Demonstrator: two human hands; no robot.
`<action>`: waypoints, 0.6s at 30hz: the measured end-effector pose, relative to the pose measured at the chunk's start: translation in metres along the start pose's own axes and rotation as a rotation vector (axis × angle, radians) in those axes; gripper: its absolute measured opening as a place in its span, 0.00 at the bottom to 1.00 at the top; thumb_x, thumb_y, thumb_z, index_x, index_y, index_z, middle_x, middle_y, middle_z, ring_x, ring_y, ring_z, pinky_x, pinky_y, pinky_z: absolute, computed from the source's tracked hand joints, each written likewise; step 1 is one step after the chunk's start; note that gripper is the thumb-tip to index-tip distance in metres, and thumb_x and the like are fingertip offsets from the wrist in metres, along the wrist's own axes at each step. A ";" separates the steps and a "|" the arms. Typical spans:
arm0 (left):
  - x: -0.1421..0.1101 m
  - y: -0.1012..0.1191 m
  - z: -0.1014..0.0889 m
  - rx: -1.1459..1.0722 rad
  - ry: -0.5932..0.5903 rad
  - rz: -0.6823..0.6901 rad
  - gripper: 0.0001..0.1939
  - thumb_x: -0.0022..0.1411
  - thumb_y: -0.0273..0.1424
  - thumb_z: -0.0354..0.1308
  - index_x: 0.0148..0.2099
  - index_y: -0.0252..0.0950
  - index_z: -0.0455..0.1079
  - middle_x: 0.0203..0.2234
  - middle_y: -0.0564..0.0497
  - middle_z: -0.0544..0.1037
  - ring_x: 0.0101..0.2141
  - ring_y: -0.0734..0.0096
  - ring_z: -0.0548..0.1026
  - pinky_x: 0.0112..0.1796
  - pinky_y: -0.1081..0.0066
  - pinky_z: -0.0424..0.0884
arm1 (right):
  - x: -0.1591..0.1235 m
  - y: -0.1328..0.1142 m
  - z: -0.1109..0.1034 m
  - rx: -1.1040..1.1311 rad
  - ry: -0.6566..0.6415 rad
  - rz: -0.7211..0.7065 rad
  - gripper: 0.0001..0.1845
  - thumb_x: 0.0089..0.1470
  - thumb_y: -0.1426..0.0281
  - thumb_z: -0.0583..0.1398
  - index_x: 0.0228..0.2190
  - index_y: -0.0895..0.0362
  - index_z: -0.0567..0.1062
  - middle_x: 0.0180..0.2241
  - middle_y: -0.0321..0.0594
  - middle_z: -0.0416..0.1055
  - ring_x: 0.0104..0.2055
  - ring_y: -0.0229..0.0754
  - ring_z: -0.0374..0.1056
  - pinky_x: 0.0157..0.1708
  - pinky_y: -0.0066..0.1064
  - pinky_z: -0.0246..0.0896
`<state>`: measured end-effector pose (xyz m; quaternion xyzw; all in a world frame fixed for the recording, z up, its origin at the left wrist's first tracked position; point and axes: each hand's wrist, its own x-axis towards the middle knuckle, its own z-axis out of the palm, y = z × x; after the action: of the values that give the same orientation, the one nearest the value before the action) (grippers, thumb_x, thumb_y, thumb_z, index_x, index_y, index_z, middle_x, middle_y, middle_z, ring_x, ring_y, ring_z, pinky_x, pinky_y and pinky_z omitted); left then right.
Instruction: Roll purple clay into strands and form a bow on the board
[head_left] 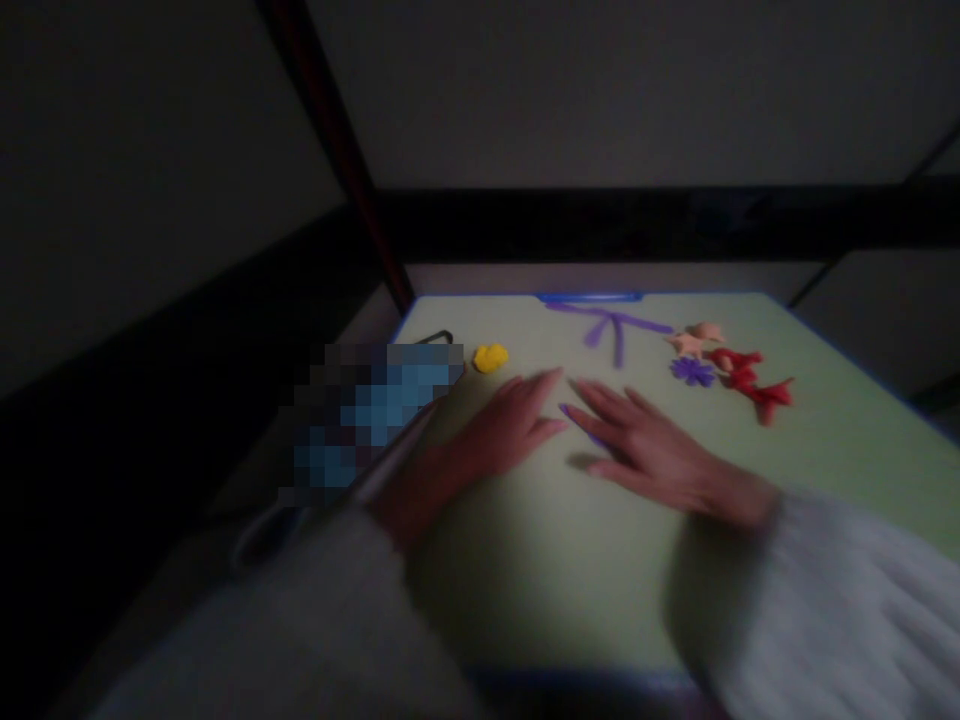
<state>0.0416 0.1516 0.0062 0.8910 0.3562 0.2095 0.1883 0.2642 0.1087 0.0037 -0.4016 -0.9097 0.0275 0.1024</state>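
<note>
My right hand (649, 445) lies palm down over the pale green tabletop, fingers stretched and slightly apart. A thin purple clay roll (565, 409) shows from beneath its fingers; most of it is hidden. My left hand (517, 420) is held low over the same surface with its fingers extended, their tips close to those of my right hand. Nothing shows in its grasp. Beyond my left hand sits a yellow clay lump (490, 358). Farther back, long purple clay strips (619, 335) form a branching shape.
On the right of the tabletop (570, 600) are peach clay pieces (688, 345), a purple flower-like clay piece (693, 372) and several red clay pieces (769, 395). A blurred blue object (382, 405) with a dark edge stands at the left. The back edge has a blue handle (590, 297).
</note>
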 end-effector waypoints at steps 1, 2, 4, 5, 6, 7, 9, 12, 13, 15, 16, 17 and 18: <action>0.000 0.000 0.000 0.001 0.000 0.004 0.29 0.64 0.35 0.51 0.64 0.32 0.50 0.60 0.37 0.61 0.60 0.56 0.59 0.59 0.56 0.56 | 0.001 -0.001 0.000 0.005 0.008 0.003 0.37 0.59 0.49 0.48 0.62 0.55 0.55 0.66 0.51 0.41 0.67 0.57 0.41 0.59 0.59 0.44; 0.001 -0.001 0.000 0.002 0.002 0.004 0.29 0.64 0.35 0.52 0.63 0.31 0.51 0.60 0.37 0.61 0.60 0.56 0.60 0.58 0.55 0.57 | 0.003 -0.001 0.001 0.012 0.018 0.007 0.37 0.58 0.48 0.49 0.62 0.56 0.56 0.66 0.52 0.43 0.66 0.57 0.42 0.59 0.58 0.44; 0.001 -0.001 0.001 0.003 0.005 -0.003 0.29 0.64 0.35 0.52 0.63 0.31 0.51 0.60 0.37 0.62 0.59 0.56 0.61 0.58 0.56 0.57 | 0.005 -0.002 0.003 0.027 0.034 0.014 0.37 0.58 0.48 0.50 0.61 0.56 0.58 0.65 0.52 0.46 0.66 0.57 0.44 0.59 0.58 0.45; 0.001 -0.002 0.001 0.003 0.009 -0.007 0.29 0.64 0.35 0.52 0.63 0.30 0.51 0.60 0.37 0.62 0.59 0.56 0.61 0.58 0.56 0.57 | 0.005 -0.002 0.004 0.036 0.038 0.018 0.37 0.58 0.48 0.49 0.61 0.56 0.57 0.65 0.51 0.47 0.66 0.57 0.44 0.59 0.58 0.45; 0.001 -0.002 0.001 0.002 0.012 -0.009 0.29 0.64 0.35 0.52 0.63 0.30 0.51 0.60 0.36 0.62 0.59 0.56 0.61 0.58 0.57 0.58 | 0.006 -0.002 0.004 0.047 0.041 0.020 0.37 0.58 0.49 0.49 0.62 0.56 0.56 0.65 0.51 0.47 0.66 0.56 0.45 0.59 0.58 0.45; 0.001 -0.002 0.001 -0.001 0.016 -0.006 0.29 0.64 0.35 0.52 0.63 0.30 0.51 0.59 0.36 0.62 0.59 0.56 0.61 0.58 0.57 0.58 | 0.006 -0.001 0.005 0.059 0.043 0.020 0.37 0.59 0.49 0.48 0.62 0.56 0.54 0.65 0.51 0.47 0.66 0.56 0.44 0.59 0.58 0.44; 0.001 -0.003 0.002 -0.007 0.024 0.007 0.30 0.64 0.35 0.52 0.63 0.29 0.51 0.60 0.36 0.62 0.59 0.56 0.61 0.58 0.57 0.57 | 0.006 0.000 0.005 0.075 0.045 0.018 0.38 0.59 0.49 0.47 0.64 0.56 0.48 0.66 0.51 0.43 0.67 0.55 0.42 0.59 0.58 0.44; 0.001 -0.003 0.002 -0.005 0.028 0.013 0.29 0.64 0.36 0.52 0.63 0.29 0.51 0.60 0.36 0.62 0.59 0.56 0.61 0.58 0.56 0.57 | 0.006 0.000 0.005 0.050 0.026 0.019 0.38 0.59 0.49 0.47 0.64 0.55 0.47 0.67 0.50 0.38 0.67 0.55 0.38 0.59 0.58 0.44; 0.001 -0.003 0.002 0.000 0.026 0.011 0.29 0.64 0.36 0.52 0.63 0.30 0.51 0.60 0.37 0.62 0.59 0.56 0.61 0.58 0.56 0.57 | 0.007 -0.001 0.004 0.035 0.010 0.023 0.38 0.59 0.48 0.47 0.64 0.54 0.49 0.67 0.51 0.38 0.67 0.56 0.38 0.59 0.58 0.43; 0.001 -0.003 0.002 0.008 0.019 0.011 0.29 0.64 0.35 0.52 0.63 0.31 0.51 0.60 0.37 0.62 0.59 0.55 0.61 0.58 0.55 0.57 | 0.009 -0.003 0.004 0.018 -0.020 0.040 0.37 0.59 0.48 0.46 0.63 0.54 0.53 0.66 0.52 0.39 0.67 0.57 0.39 0.59 0.59 0.43; 0.001 -0.003 0.002 0.010 0.016 0.013 0.29 0.64 0.35 0.52 0.63 0.31 0.51 0.60 0.36 0.62 0.59 0.55 0.61 0.58 0.55 0.57 | 0.010 -0.004 0.004 0.020 -0.028 0.052 0.37 0.59 0.48 0.46 0.62 0.54 0.54 0.66 0.52 0.40 0.67 0.57 0.40 0.59 0.60 0.42; 0.001 -0.002 0.002 0.010 0.012 0.015 0.29 0.64 0.35 0.52 0.63 0.31 0.51 0.60 0.36 0.61 0.59 0.55 0.60 0.58 0.55 0.57 | 0.012 -0.005 0.004 0.027 -0.030 0.066 0.37 0.59 0.47 0.47 0.62 0.54 0.55 0.66 0.53 0.42 0.67 0.57 0.41 0.59 0.60 0.42; 0.001 -0.002 0.002 0.007 0.012 0.017 0.29 0.64 0.34 0.52 0.63 0.31 0.51 0.60 0.36 0.61 0.60 0.55 0.60 0.58 0.54 0.57 | 0.013 -0.006 0.004 0.035 -0.027 0.079 0.37 0.58 0.47 0.47 0.62 0.55 0.56 0.66 0.53 0.43 0.66 0.57 0.42 0.59 0.60 0.42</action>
<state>0.0420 0.1537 0.0041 0.8933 0.3504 0.2153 0.1811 0.2506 0.1142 0.0031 -0.4348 -0.8939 0.0526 0.0961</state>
